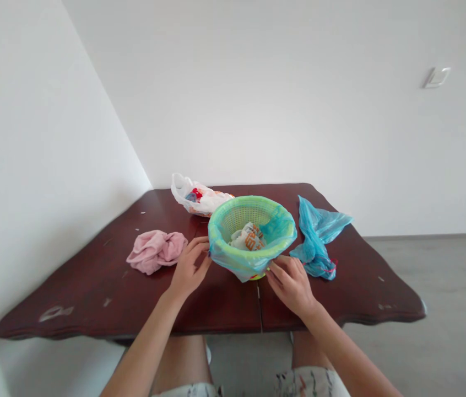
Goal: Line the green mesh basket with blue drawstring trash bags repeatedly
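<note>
A green plastic basket (233, 212) with mesh walls stands near the middle of the table. A thin blue plastic bag (239, 267) is folded over its rim at the front and right, and part of it hangs inside. In the bottom lies a crumpled white plastic bag (249, 238) with orange print. My left hand (191, 264) is closed, its fingertips pinching the blue bag's edge at the basket's left side. At the front right, my right hand (291, 281) is also closed, thumb and fingers on the bag's hanging edge.
A crumpled pink cloth (156, 251) lies to the left on the dark red table (225, 309). Behind the basket sits a white plastic bag (200, 199) with colourful things in it. Another blue plastic bag (318, 237) with a red tie is at the right. White walls (274, 99) rise behind and left.
</note>
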